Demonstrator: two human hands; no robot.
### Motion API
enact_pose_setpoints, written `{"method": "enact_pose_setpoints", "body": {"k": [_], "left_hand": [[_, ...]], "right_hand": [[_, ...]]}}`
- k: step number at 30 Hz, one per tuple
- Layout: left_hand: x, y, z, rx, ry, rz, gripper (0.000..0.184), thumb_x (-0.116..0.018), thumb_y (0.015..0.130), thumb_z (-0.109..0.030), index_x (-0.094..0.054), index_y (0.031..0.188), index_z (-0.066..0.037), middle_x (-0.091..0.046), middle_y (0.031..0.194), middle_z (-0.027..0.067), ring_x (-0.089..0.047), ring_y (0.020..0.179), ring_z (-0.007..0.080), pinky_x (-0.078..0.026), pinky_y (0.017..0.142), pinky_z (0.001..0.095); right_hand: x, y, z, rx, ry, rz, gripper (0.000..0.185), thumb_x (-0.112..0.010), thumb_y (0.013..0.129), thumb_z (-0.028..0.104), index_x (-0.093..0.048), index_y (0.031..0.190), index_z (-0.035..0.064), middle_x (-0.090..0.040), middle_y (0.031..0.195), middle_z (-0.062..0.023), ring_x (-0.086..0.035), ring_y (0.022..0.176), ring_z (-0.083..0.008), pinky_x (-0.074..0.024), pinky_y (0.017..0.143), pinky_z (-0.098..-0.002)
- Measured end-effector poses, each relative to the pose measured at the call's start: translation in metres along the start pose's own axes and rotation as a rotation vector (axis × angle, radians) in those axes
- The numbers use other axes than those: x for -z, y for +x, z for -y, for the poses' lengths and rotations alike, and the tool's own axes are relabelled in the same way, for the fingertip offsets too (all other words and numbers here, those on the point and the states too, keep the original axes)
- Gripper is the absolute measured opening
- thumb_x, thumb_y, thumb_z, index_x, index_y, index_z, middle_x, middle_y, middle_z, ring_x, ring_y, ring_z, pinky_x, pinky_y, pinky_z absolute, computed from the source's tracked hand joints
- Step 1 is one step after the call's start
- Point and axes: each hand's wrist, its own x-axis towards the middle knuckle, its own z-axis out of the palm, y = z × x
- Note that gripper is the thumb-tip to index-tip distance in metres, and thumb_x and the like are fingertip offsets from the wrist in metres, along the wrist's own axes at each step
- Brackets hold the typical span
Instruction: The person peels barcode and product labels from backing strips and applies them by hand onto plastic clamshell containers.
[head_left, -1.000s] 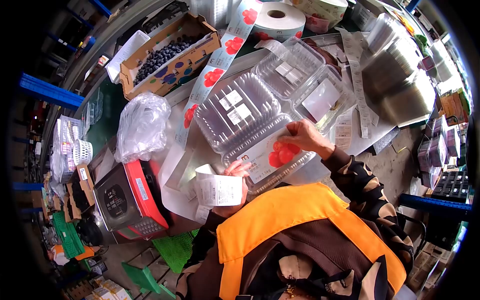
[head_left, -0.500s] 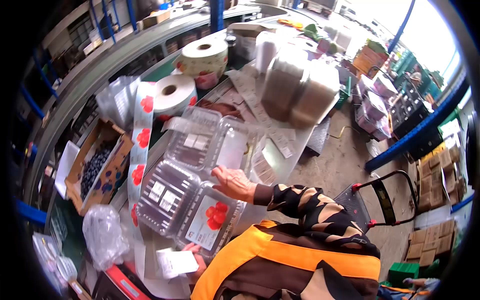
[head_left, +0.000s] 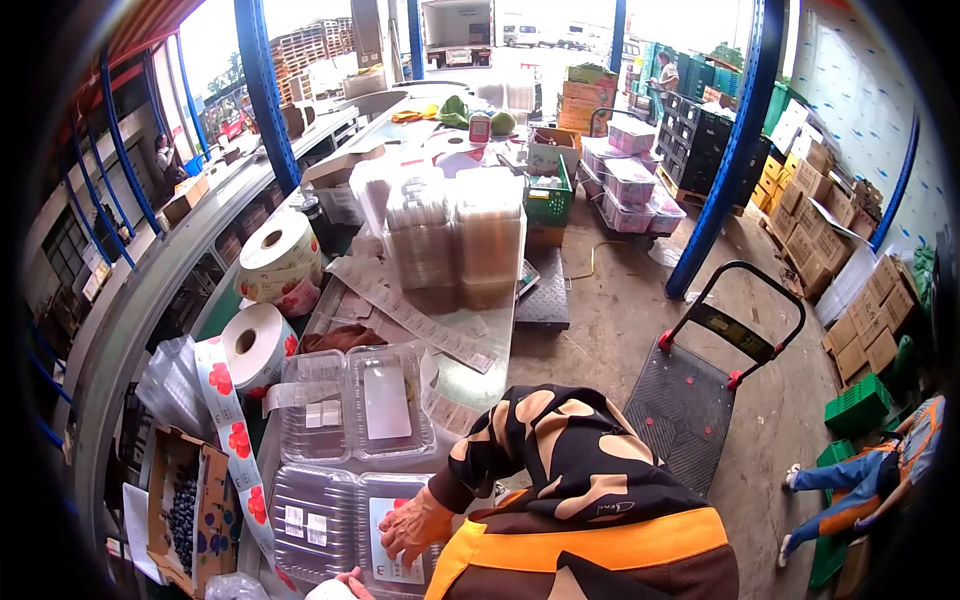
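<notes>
My right hand (head_left: 415, 527) lies on the label (head_left: 392, 560) with red fruit, on one half of an open clear clamshell box (head_left: 313, 508); its fingers are spread and bent. Low in the view, my left hand (head_left: 354, 583) is mostly cut off by the frame edge, beside the box and a white paper piece; its grip is hidden. Two small white stickers sit on the box's other half. Behind it lies another open clear box (head_left: 390, 408) with a pale label and small white stickers.
Label rolls (head_left: 275, 246), a strip of fruit labels (head_left: 238, 440) and a carton of dark grapes (head_left: 212, 520) are at left. Tall stacks of clear boxes (head_left: 450, 230) stand behind. A platform cart (head_left: 685, 410) is right, and a person (head_left: 870, 480) is at far right.
The view has swung up and right. My right hand has moved from the label's far edge onto its face, and the label now lies flat. My left hand has mostly left the view.
</notes>
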Motion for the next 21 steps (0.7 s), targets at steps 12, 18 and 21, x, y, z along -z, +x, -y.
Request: {"method": "enact_pose_setpoints", "body": {"k": [12,18,21], "left_hand": [[0.034,-0.029,0.003,0.018,0.380,0.042,0.031,-0.057,0.085,-0.001,-0.060,0.116,-0.001,-0.061,0.107,0.0176,-0.059,0.100,0.0340,-0.048,0.087,0.0420],[0.029,-0.036,-0.008,0.011,0.651,0.094,0.031,-0.057,0.086,-0.002,-0.059,0.117,-0.001,-0.061,0.108,0.0180,-0.059,0.101,0.0342,-0.048,0.087,0.0426],[0.031,-0.023,-0.009,-0.020,0.441,0.038,0.034,-0.060,0.086,-0.007,-0.058,0.119,0.000,-0.060,0.119,0.0164,-0.058,0.110,0.0341,-0.047,0.092,0.0457]], "right_hand": [[0.089,0.054,-0.009,-0.346,-0.060,-0.303,0.030,-0.060,0.080,0.011,-0.060,0.110,0.0051,-0.062,0.091,-0.0110,-0.060,0.090,-0.0281,-0.0471,0.082,-0.0402],[0.071,0.095,-0.003,-0.354,-0.065,-0.132,0.015,-0.058,0.084,0.014,-0.061,0.093,0.0027,-0.061,0.071,-0.0113,-0.067,0.072,-0.0281,-0.0529,0.062,-0.0382],[0.099,0.076,-0.007,-0.339,0.004,-0.495,0.010,-0.059,0.084,0.011,-0.060,0.091,0.0044,-0.062,0.069,-0.0121,-0.065,0.064,-0.0304,-0.0516,0.056,-0.0384]]}}
